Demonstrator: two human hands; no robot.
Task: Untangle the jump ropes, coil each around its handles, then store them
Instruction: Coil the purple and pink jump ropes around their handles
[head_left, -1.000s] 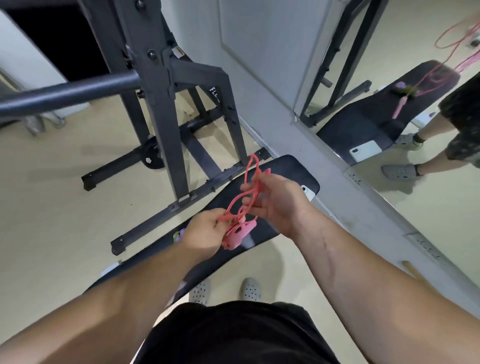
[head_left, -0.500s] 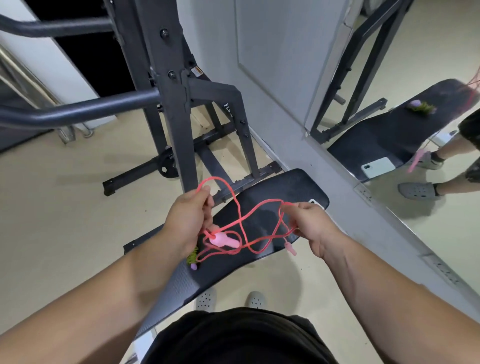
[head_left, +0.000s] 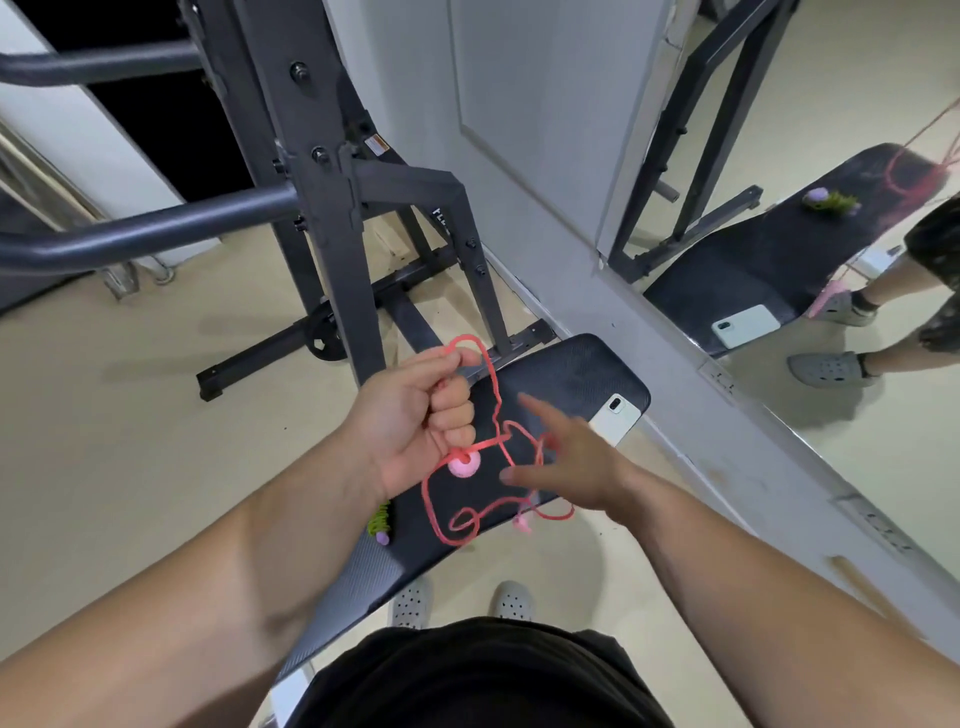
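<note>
The rope (head_left: 494, 389) is gripped in the curled left hand (head_left: 415, 415); at its 4 o'clock, the right hand (head_left: 569, 462) is spread among loops over the surface (head_left: 571, 364).

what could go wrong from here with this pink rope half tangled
The pink rope hangs in crossed loops below the left hand; pulling up may cinch a knot.
The right hand is open among the strands, so a finger may snag.
The dangling pink handle could swing into the phone on the bench.
</note>
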